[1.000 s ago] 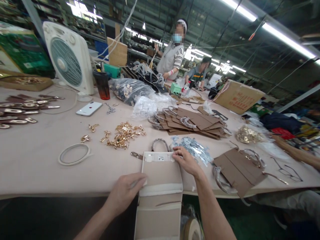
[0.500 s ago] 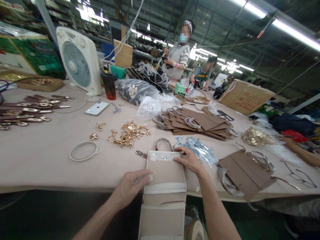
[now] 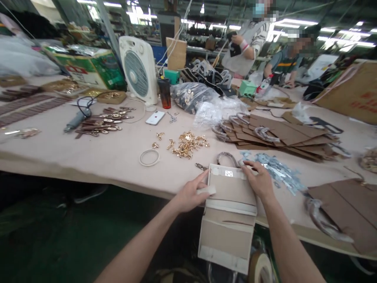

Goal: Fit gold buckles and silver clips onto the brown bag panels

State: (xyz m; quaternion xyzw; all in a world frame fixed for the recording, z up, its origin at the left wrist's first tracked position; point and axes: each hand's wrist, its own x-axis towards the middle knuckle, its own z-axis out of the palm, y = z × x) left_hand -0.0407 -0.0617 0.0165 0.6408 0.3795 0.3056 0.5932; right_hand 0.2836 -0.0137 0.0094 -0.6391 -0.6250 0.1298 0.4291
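Note:
A flat brown bag panel (image 3: 231, 196) with white edging lies half over the table's near edge, its lower part hanging down. My left hand (image 3: 191, 194) pinches a small white strip at the panel's left side. My right hand (image 3: 259, 181) presses on the panel's top right corner, fingers curled over the white top band beside a small metal plate (image 3: 229, 173). A wrapped handle (image 3: 226, 158) arches just beyond the panel's top edge.
Gold clasps (image 3: 188, 143) and a white ring (image 3: 149, 157) lie left of the panel, silvery plates (image 3: 277, 169) to the right. Stacked brown panels (image 3: 279, 135), a phone (image 3: 155, 117), a fan (image 3: 138, 70) and plastic bags stand farther back. Two people work at the far side.
The view has swung left and down, so everything sits further right in frame. My left hand has slid up the panel's left edge and now pinches a white strip. My right hand stays at the top corner.

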